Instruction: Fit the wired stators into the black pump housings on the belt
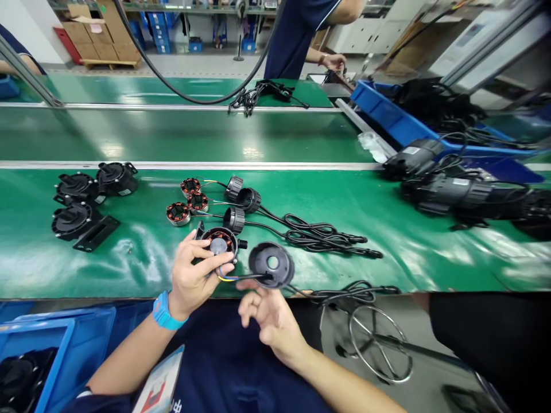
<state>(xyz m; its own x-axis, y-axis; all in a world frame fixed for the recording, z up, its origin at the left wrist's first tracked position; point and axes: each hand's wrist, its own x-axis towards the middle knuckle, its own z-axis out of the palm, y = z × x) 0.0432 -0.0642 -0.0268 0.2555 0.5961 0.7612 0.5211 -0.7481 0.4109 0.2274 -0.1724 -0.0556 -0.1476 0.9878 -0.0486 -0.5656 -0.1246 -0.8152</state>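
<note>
My left hand point(196, 272), with a blue wristband, grips a black motor housing point(236, 245) with a copper-wound stator point(220, 236) inside. Coloured wires run from it to a black round cap point(271, 264), whose open side faces up. Just below the cap is my right hand point(273, 321), palm up with its fingers apart and partly curled, holding nothing. Behind the housing lie three loose stators point(178, 213), wired to black ribbed caps point(235, 220). Coiled black cables point(318, 235) stretch to the right from those caps.
Three assembled black pump housings point(75, 221) sit at the left of the green table point(142, 264). Dark motors point(447, 189) and a blue bin of cables point(387, 117) are at the right. A person point(297, 34) stands across the table. Blue crates point(69, 344) stand lower left.
</note>
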